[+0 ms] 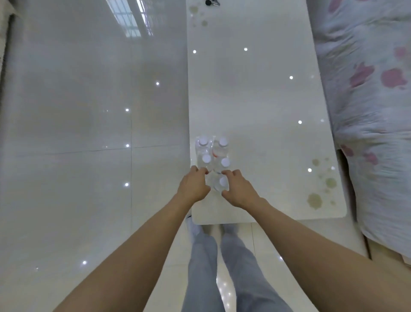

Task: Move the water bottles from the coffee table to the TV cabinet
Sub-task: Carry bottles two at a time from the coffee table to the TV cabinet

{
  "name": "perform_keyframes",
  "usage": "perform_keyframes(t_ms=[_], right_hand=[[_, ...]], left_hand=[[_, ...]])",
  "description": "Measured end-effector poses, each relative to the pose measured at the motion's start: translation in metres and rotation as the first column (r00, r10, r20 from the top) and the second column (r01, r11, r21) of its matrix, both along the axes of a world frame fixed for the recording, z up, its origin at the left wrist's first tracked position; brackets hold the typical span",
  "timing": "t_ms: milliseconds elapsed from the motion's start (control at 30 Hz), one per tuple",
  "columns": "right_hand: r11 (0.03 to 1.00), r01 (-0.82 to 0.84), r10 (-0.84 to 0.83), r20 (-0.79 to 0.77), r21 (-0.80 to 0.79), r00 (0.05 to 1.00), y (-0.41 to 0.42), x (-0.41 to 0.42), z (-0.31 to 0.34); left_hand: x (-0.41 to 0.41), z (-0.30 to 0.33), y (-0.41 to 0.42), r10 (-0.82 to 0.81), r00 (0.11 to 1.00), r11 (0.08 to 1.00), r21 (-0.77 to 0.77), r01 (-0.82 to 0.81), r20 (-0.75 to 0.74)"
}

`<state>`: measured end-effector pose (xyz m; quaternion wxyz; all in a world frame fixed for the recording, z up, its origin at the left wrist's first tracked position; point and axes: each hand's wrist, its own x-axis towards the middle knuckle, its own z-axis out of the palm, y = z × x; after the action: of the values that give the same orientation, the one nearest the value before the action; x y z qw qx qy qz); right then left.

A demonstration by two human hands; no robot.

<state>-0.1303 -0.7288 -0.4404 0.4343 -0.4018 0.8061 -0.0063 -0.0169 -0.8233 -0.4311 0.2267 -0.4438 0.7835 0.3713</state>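
Standing in a tight cluster near the near left corner of the coffee table [255, 100], five clear water bottles [212, 160] with white caps are seen from above. Four are set in two rows of two, and the fifth bottle [220, 183] is placed closest to the table's near edge. A reddish patch is visible on one far bottle, but no brand or writing can be read on any label. The fifth bottle is flanked by both hands. The left hand [194, 186] is curled at its left side with fingertips close to a bottle in the row behind; whether a bottle is actually gripped cannot be told. The right hand [239, 189] is cupped around the bottle's right side, fingers bent against it. The glossy white tabletop is marked with faint olive floral prints. A small dark object [211, 2] is cut off at the far edge. Grey trousers [222, 267] are seen below, glossy floor tiles [89, 133] lie left, and a floral-covered sofa [367, 111] lies right.
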Motion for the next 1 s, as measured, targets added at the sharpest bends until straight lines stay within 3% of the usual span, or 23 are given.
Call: perform_keyframes(t_ms=[233,500,767,1000], right_hand=[[0.998,-0.066,0.065,-0.05,-0.018,0.997,-0.006,0.006,-0.05],[0.982,-0.182,0.17,-0.168,-0.056,0.971,-0.006,0.006,-0.055],[0.965,-0.21,0.193,-0.116,-0.158,0.974,-0.023,0.021,0.002],[0.853,-0.48,0.46,-0.141,-0.204,0.877,-0.053,0.057,0.089]], left_hand=[[-0.011,-0.035,0.005,0.004,1.0,1.0,-0.014,-0.004,0.006],[-0.002,-0.045,0.013,0.028,0.999,0.997,-0.064,-0.03,-0.029],[0.022,0.013,0.008,0.175,0.982,0.98,-0.086,-0.181,-0.07],[0.085,0.103,0.01,0.328,0.933,0.92,-0.174,-0.351,-0.148]])
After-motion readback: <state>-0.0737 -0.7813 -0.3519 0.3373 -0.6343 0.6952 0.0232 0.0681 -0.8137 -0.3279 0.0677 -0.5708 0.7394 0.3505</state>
